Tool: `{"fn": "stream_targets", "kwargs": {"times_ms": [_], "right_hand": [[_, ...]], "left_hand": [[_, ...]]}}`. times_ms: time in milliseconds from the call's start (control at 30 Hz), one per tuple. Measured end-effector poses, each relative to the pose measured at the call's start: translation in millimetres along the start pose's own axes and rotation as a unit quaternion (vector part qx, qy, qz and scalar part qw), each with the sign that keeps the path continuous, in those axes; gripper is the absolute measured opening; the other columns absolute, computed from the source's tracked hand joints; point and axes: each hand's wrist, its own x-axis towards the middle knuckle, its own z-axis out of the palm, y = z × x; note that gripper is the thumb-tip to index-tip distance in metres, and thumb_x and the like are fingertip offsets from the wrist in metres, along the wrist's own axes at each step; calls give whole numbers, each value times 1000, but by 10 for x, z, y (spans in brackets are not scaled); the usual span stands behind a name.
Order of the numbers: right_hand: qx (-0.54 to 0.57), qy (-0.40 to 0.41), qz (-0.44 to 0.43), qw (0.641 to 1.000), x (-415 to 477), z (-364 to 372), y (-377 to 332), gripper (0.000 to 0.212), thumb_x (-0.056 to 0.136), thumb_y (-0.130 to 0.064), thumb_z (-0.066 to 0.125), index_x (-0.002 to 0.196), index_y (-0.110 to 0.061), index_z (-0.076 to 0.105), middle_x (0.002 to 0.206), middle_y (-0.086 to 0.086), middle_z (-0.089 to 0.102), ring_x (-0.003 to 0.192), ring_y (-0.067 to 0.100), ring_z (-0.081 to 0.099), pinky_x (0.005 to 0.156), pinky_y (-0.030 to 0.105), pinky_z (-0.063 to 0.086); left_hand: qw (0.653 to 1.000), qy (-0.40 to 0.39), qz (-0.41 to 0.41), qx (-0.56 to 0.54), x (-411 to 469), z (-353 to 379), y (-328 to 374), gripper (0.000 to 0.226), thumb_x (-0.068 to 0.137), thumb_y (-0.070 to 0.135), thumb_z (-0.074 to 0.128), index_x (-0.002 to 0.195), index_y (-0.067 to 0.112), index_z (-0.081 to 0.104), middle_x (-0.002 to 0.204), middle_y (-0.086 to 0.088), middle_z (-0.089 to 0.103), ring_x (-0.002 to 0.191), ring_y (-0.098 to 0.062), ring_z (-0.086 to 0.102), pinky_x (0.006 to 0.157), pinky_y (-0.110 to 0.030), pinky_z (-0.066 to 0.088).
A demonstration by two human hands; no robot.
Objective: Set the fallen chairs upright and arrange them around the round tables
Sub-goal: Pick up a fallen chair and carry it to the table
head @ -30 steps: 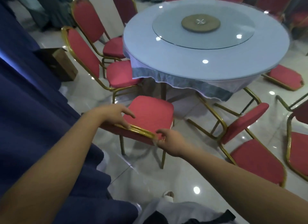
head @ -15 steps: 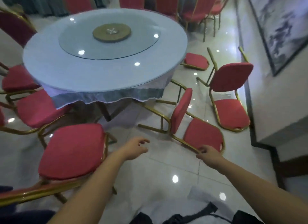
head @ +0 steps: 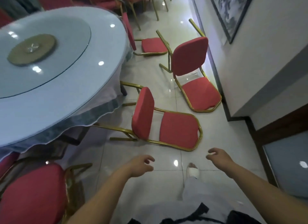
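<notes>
Where the arms end: left hand (head: 141,165) and right hand (head: 218,157) reach forward over the floor (head: 150,187), fingers loosely curled, holding nothing and touching nothing.
Between the hands: a foot (head: 193,171) in a white shoe, planted on the glossy tiles.
Lower left: an upright chair (head: 33,193), red seat in a gold frame, beside the table's hem.
Nearest fallen chair (head: 178,130): just beyond both hands, tipped over; one red pad lies flat on the floor inside its gold frame, the other stands on edge, and the gold legs point sideways toward the table.
In the way: those legs run in under the tablecloth (head: 103,110), which hangs low over them.
Round table (head: 75,90): on the left, covered in pale cloth, with a glass turntable (head: 71,45) and a wooden disc (head: 31,49) at its centre.
Second fallen chair (head: 200,93): farther on and well apart from the hands, flat pad close against the foot of the wall (head: 250,65), other pad standing up, legs pointing away.
Third fallen chair (head: 153,44): beyond it, down beside the table's far edge.
Right side: the wall narrows the passage; a framed picture (head: 230,10) hangs on it.
Far end: far chairs (head: 108,1), red and upright.
</notes>
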Motion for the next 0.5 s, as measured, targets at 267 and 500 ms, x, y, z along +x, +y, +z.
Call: {"fn": "stream_targets", "kwargs": {"times_ms": [267,500], "right_hand": [[-31,-35,53,998,850,-760,100,39,90,-20,66,128,-10,59,125,13,59,101,26,57,82,30,44],[-7,-14,104,995,1496,-887,104,40,91,-19,65,129,-10,58,129,16,58,99,26,55,81,29,40]], "left_hand": [[986,82,-88,-117,719,-8,650,33,90,20,65,123,21,62,113,-6,60,90,-14,59,74,-26,44],[970,47,-157,-180,1525,113,713,34,90,19,66,124,19,61,110,-7,62,95,-17,61,83,-32,49]]}}
